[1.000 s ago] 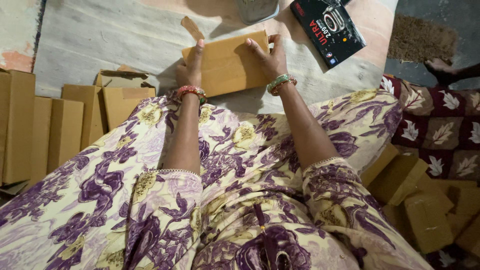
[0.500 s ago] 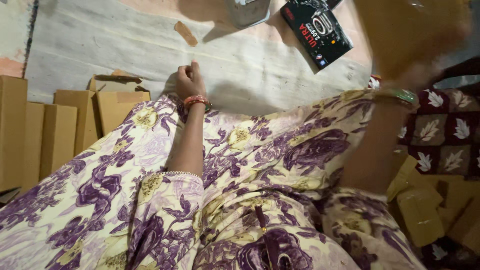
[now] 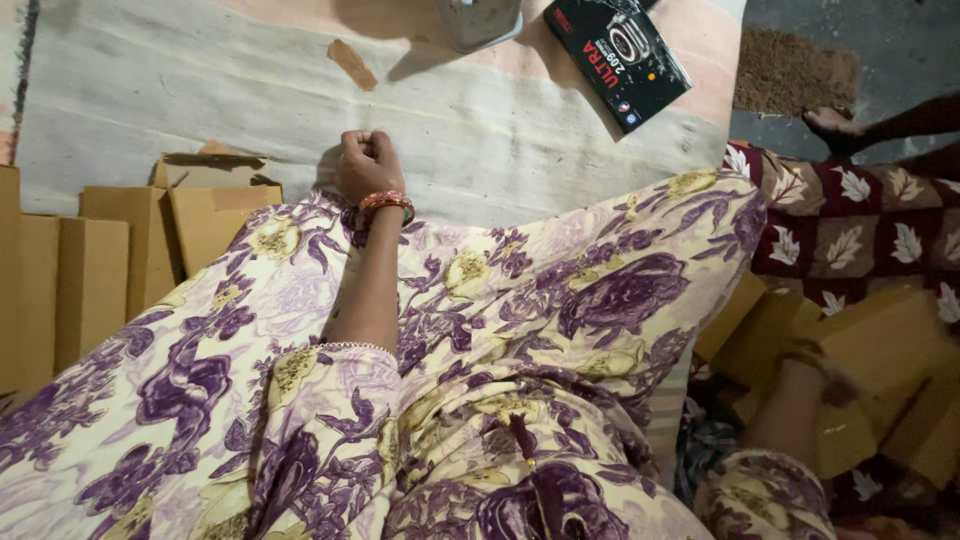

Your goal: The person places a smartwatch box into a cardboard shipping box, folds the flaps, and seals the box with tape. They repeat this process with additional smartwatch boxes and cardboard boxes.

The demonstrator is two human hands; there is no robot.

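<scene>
While the left hand sits curled into a loose fist on the striped floor mat, holding nothing, the right hand is way off to the right, down among the folded cardboard boxes. It's blurry, so its fingers can't be read: gripping or just touching, no idea. Those boxes lie right at that hand, well apart from the left one, which has a flat cardboard stack nearer.

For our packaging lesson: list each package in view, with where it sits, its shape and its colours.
Black box: top centre on the mat, flat rectangle, watch picture.
Flat cartons: left, beside the left hand, plain brown.
Brown boxes: lower right, heaped; right hand blurred among them.
</scene>
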